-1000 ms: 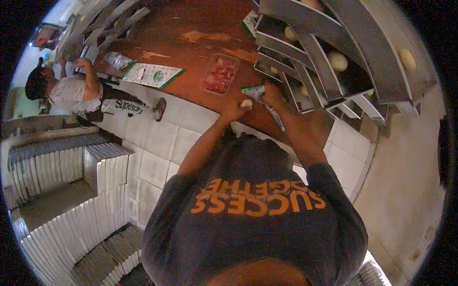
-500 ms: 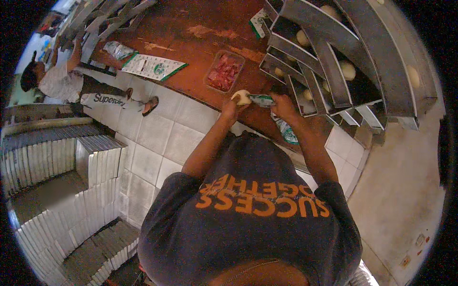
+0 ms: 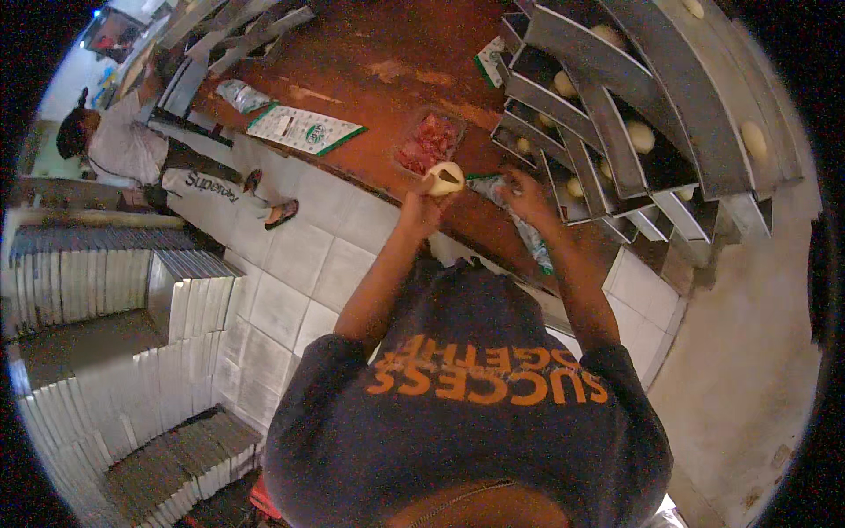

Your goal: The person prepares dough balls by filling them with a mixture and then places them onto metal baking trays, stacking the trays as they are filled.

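The dough (image 3: 444,186), with a dark hollow on its upper face, is held by the left hand (image 3: 422,211), its near left edge clamped between the fingers. The bag (image 3: 533,242) is touched by the right hand (image 3: 528,201); whether those fingers are closed on it cannot be told. The tub (image 3: 463,132) of red pieces (image 3: 433,138) is set just beyond the dough and partly covered by it; rightward reach is bounded by stacked tins (image 3: 607,66).
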Available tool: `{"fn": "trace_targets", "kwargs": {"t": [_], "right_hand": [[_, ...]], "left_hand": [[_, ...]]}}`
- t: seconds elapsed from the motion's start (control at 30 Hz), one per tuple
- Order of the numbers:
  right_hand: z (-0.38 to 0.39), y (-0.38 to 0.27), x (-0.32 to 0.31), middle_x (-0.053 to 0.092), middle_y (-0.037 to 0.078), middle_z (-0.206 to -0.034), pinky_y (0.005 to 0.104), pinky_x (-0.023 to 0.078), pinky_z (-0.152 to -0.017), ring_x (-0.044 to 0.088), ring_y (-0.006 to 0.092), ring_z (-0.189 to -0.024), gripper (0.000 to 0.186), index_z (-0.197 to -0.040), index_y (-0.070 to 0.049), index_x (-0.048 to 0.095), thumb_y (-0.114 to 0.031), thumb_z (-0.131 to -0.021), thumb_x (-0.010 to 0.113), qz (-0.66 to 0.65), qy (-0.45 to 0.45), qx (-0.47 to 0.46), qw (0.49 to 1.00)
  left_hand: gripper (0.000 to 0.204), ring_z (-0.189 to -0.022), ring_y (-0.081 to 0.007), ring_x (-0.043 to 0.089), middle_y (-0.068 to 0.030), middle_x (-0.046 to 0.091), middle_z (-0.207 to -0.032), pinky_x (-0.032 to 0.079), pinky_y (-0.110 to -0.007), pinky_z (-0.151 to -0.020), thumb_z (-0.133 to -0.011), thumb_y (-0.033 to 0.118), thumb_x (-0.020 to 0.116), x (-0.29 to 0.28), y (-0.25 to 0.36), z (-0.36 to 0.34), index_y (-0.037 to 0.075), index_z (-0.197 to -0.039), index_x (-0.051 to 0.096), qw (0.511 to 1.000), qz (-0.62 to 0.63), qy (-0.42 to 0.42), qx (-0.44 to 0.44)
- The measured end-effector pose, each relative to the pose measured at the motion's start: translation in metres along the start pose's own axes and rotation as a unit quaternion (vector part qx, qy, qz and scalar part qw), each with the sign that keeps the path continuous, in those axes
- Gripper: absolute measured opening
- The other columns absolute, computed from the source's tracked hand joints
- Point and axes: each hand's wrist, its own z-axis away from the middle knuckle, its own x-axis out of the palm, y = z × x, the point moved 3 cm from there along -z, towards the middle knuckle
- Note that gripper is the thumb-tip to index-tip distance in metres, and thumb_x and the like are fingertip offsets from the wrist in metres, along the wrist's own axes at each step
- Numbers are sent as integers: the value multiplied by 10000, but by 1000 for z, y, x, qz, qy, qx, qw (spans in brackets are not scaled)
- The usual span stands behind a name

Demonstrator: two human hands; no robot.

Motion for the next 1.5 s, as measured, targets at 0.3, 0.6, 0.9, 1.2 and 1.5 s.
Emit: {"fn": "trace_targets", "kwargs": {"t": [0.3, 0.6, 0.9, 1.2, 1.5], "right_hand": [[66, -27, 5, 611, 91, -918, 302, 431, -805, 565, 185, -849, 213, -928, 3, 602, -117, -753, 603, -333, 150, 114, 924], [142, -75, -71, 607, 95, -958, 329, 453, -750, 569, 207, -892, 202, -899, -26, 612, -73, -704, 635, -220, 241, 89, 941], [198, -30, -82, 547, 119, -1004, 331, 433, -784, 539, 261, -903, 294, -939, -18, 588, -66, -655, 648, -63, 295, -23, 953], [239, -25, -113, 543, 133, -952, 351, 441, -687, 524, 303, -830, 252, -875, -27, 575, -58, -634, 643, 101, 371, -109, 917], [236, -28, -130, 536, 140, -929, 423, 372, -785, 477, 339, -898, 242, -843, -40, 565, -80, -610, 618, 69, 414, -62, 905]], "left_hand": [[474, -1002, -217, 490, -87, 486, -1123, 437, -345, -817, -846, 419, 447, 39, -51, 36, 77, -1171, 408, 991, 20, -65, -114], [490, -1021, -209, 458, -45, 478, -1106, 372, -362, -864, -859, 483, 370, 146, -84, 111, 139, -1208, 371, 964, 13, -208, -166], [282, -834, -187, 550, -82, 521, -965, 476, -299, -671, -828, 155, 527, 147, -163, 104, 50, -1071, 428, 970, -215, -97, -54], [265, -780, -168, 560, -48, 562, -893, 466, -301, -676, -805, 209, 591, 172, -199, 125, 49, -1001, 515, 972, -95, -76, -200], [232, -806, -140, 544, -14, 565, -890, 459, -307, -692, -771, 176, 633, 199, -201, 131, 62, -954, 548, 965, -163, -121, -169]]}}
